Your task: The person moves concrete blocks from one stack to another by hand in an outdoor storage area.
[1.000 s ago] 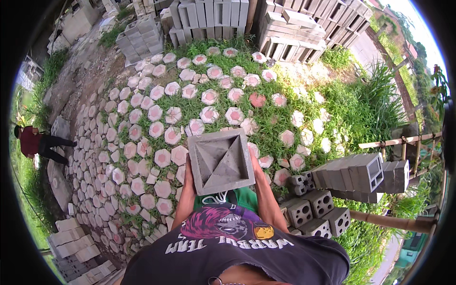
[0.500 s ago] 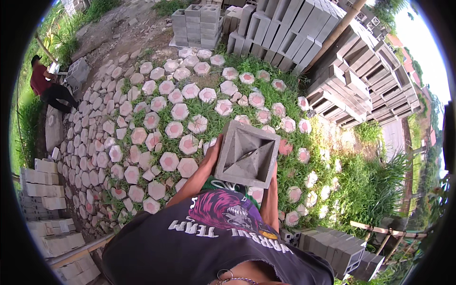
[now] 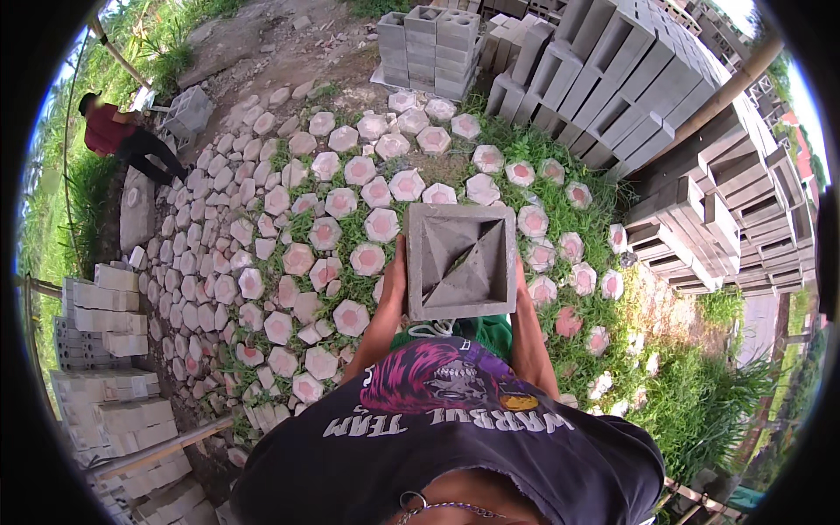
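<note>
A square grey concrete vent block [image 3: 480,291] is held in front of my waist, its recessed face with slanted inner planes turned up toward me. A narrow slit along its diagonal lets some green show through. My left hand [image 3: 396,273] presses against the block's left side, and my right hand [image 3: 522,285] grips the opposite side. Most of the fingers are hidden behind or under the block. Both forearms reach forward on either side of my dark printed shirt.
Hexagonal pavers [image 3: 353,318] lie spaced in grass underfoot. Stacks of hollow blocks [image 3: 429,54] and large grey vent blocks [image 3: 612,79] stand ahead and to the right. Pale blocks [image 3: 105,306] are piled at left. A person in a red shirt [image 3: 103,131] stands far left beside a block [image 3: 188,112].
The surroundings have shifted rightward and somewhat downward in view. The block, tilted before, now sits nearly square to me, still between both hands.
</note>
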`<state>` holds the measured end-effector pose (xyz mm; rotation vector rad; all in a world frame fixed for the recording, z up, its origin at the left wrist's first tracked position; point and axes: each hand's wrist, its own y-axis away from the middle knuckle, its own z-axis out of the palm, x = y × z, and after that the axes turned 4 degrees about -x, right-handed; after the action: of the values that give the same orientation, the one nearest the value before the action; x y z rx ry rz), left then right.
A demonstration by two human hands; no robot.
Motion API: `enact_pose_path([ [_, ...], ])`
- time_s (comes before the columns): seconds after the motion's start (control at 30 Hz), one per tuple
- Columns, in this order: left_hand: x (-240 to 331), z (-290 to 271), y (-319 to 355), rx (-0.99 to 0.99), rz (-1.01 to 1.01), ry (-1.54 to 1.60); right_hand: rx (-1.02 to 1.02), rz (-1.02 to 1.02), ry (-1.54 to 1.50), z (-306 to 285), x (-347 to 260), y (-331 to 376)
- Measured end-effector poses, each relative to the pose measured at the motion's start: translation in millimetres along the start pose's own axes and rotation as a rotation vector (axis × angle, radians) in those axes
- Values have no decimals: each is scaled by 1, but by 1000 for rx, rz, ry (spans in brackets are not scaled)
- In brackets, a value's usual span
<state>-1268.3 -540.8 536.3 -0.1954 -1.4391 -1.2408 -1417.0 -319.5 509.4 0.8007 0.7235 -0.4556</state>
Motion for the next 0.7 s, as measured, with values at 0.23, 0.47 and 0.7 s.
enact_pose_path([
  [0.23, 79, 35, -90, 210, 60, 354, -129, 60, -3, 52, -110, -145],
  [0.47, 144, 92, -215, 343, 148, 445, -312, 182, 179, 3, -172, -353],
  [0.7, 203, 111, -285, 434, 162, 437, -339, 220, 171, 25, -229, -428],
])
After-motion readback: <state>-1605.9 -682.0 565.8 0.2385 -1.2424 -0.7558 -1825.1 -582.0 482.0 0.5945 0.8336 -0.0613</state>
